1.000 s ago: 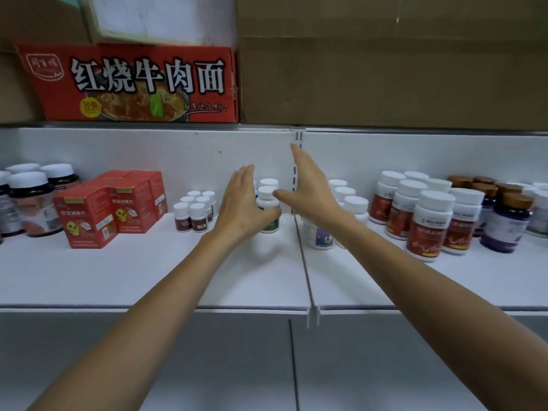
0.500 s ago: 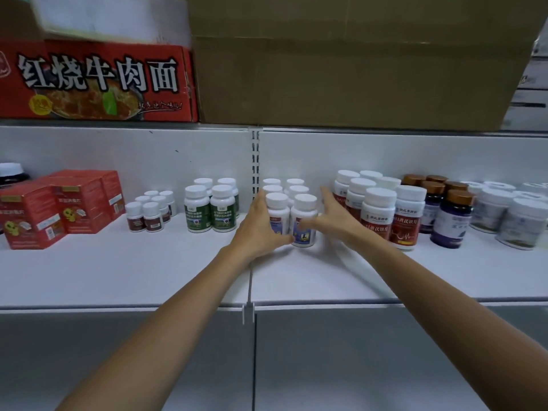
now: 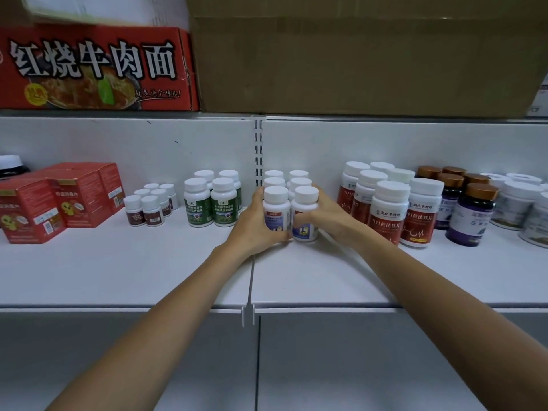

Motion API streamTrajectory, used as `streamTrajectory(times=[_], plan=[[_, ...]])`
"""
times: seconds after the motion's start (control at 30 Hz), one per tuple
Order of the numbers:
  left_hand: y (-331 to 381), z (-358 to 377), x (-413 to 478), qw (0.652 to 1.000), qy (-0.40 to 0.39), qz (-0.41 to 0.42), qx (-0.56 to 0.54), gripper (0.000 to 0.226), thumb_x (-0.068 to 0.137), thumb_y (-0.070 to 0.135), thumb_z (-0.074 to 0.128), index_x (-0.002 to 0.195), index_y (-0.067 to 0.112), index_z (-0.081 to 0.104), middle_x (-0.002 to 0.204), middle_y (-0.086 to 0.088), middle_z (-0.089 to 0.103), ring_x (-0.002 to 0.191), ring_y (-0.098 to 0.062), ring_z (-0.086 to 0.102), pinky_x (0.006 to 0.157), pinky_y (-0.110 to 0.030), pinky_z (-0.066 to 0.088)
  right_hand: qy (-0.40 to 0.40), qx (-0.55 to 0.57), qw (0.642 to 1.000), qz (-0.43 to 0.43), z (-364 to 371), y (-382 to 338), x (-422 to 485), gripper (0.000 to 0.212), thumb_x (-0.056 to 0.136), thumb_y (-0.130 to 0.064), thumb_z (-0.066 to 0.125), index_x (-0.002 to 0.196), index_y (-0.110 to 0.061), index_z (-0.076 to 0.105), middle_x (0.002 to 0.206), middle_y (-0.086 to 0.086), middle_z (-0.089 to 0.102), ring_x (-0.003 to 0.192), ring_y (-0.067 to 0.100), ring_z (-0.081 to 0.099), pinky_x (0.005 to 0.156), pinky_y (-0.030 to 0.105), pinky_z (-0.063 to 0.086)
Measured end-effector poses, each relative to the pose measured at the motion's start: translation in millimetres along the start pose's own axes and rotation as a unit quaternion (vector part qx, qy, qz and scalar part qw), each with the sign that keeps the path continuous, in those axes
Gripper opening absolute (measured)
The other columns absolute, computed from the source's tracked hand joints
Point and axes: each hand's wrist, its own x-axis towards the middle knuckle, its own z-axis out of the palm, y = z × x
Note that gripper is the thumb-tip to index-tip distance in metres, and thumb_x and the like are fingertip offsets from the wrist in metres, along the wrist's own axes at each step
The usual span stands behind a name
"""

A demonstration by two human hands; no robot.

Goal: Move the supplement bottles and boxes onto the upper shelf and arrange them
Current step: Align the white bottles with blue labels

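A cluster of several white-capped blue-label bottles (image 3: 305,212) stands on the white shelf (image 3: 148,268) at its centre seam. My left hand (image 3: 258,226) presses the cluster's left side and my right hand (image 3: 329,218) its right side, squeezing the front two bottles together. To the left stand green-label bottles (image 3: 212,203), small brown-label bottles (image 3: 149,206) and red boxes (image 3: 56,200). To the right are red-label bottles (image 3: 391,212), purple bottles with brown caps (image 3: 471,212) and white jars (image 3: 522,206).
On the board above sit a red noodle carton (image 3: 95,66) and a large brown cardboard box (image 3: 355,57). A slotted upright (image 3: 257,143) runs down the back wall. A dark jar with a white cap (image 3: 12,166) shows at the far left edge.
My view shifted right. Both hands left the green-label bottles and came down around the blue-label cluster, closing in on its two sides.
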Motion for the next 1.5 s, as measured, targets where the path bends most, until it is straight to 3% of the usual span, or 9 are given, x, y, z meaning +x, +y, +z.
streamTrajectory(times=[0.17, 0.27, 0.4, 0.53, 0.77, 0.97, 1.07, 1.27, 1.5], plan=[[0.2, 1.5, 0.0, 1.000, 0.006, -0.004, -0.006, 0.095, 0.062, 0.020, 0.083, 0.138, 0.020, 0.026, 0.116, 0.008, 0.054, 0.104, -0.015, 0.054, 0.080, -0.024, 0.040, 0.023, -0.024, 0.999, 0.025, -1.4, -1.4, -2.9, 0.061, 0.063, 0.009, 0.069, 0.118, -0.006, 0.048, 0.108, 0.014, 0.065, 0.100, 0.023, 0.063, 0.084, 0.034, 0.053], [5.1, -1.5, -1.9, 1.000, 0.010, -0.009, 0.003, 0.100, 0.058, 0.028, 0.086, 0.137, 0.015, 0.026, 0.125, 0.003, 0.054, 0.114, -0.019, 0.053, 0.085, -0.026, 0.040, 0.060, -0.062, 0.995, 0.058, -6.5, -5.4, -8.5, 0.087, 0.069, -0.001, 0.076, 0.139, -0.010, 0.025, 0.118, 0.001, 0.055, 0.109, 0.018, 0.054, 0.091, 0.029, 0.047], [17.6, -15.5, -17.3, 1.000, 0.015, -0.015, 0.022, 0.111, 0.062, 0.033, 0.084, 0.146, 0.012, 0.015, 0.145, 0.000, 0.036, 0.133, -0.019, 0.034, 0.105, -0.031, 0.033, 0.079, -0.116, 0.988, 0.060, -10.3, -17.6, -24.5, 0.110, 0.073, -0.012, 0.078, 0.151, -0.016, 0.000, 0.150, 0.004, 0.033, 0.133, 0.019, 0.037, 0.098, 0.023, 0.031], [35.4, -30.1, -48.2, 0.997, 0.021, 0.025, 0.065, 0.088, 0.073, 0.028, 0.078, 0.142, 0.012, 0.026, 0.147, -0.004, 0.033, 0.134, -0.016, 0.030, 0.090, -0.013, 0.021, 0.138, -0.136, 0.981, 0.026, -6.5, -26.1, -43.3, 0.103, 0.074, -0.017, 0.076, 0.151, -0.020, 0.008, 0.155, 0.005, 0.026, 0.140, 0.020, 0.029, 0.107, 0.030, 0.029], [64.1, -16.0, -84.6, 0.991, 0.066, 0.102, 0.050, 0.067, 0.079, 0.025, 0.071, 0.136, 0.012, 0.038, 0.141, -0.003, 0.042, 0.130, -0.019, 0.039, 0.102, -0.027, 0.034, 0.213, -0.189, 0.954, -0.094, 8.0, -43.8, -101.0, 0.073, 0.084, -0.016, 0.067, 0.146, -0.016, 0.029, 0.149, 0.003, 0.038, 0.135, 0.016, 0.037, 0.112, 0.030, 0.032], [92.9, 27.1, -100.5, 0.990, -0.002, 0.126, 0.056, 0.063, 0.085, 0.030, 0.065, 0.138, 0.012, 0.036, 0.146, 0.000, 0.037, 0.134, -0.017, 0.034, 0.108, -0.027, 0.027, 0.283, -0.235, 0.923, -0.114, -17.2, -30.8, -150.0, 0.046, 0.085, -0.006, 0.061, 0.130, -0.007, 0.051, 0.124, 0.008, 0.059, 0.107, 0.019, 0.058, 0.093, 0.020, 0.046], [104.2, 40.8, -94.6, 0.991, -0.020, 0.115, 0.068, 0.062, 0.087, 0.032, 0.062, 0.140, 0.013, 0.034, 0.149, -0.002, 0.033, 0.136, -0.017, 0.031, 0.110, -0.029, 0.025, 0.341, -0.210, 0.911, -0.098, -44.8, -21.5, -158.3, 0.036, 0.087, -0.007, 0.060, 0.123, -0.006, 0.055, 0.116, 0.006, 0.062, 0.096, 0.011, 0.056, 0.077, 0.003, 0.043], [125.6, 70.2, -67.4, 0.996, -0.032, 0.067, 0.051, 0.074, 0.087, 0.034, 0.062, 0.145, 0.012, 0.022, 0.152, -0.004, 0.028, 0.139, -0.018, 0.026, 0.109, -0.027, 0.023, 0.348, -0.161, 0.923, 0.023, -102.4, 13.7, -148.0, 0.041, 0.086, -0.011, 0.061, 0.124, -0.008, 0.045, 0.115, 0.007, 0.059, 0.106, 0.021, 0.056, 0.083, 0.027, 0.044], [131.5, 108.2, -34.0, 1.000, -0.007, 0.022, -0.002, 0.071, 0.082, 0.027, 0.069, 0.141, 0.016, 0.029, 0.145, -0.002, 0.040, 0.132, -0.017, 0.038, 0.095, -0.019, 0.026, 0.221, -0.140, 0.959, 0.105, -146.8, 41.9, -117.0, 0.062, 0.083, -0.016, 0.069, 0.137, -0.010, 0.039, 0.127, 0.012, 0.057, 0.110, 0.025, 0.057, 0.093, 0.043, 0.051]])
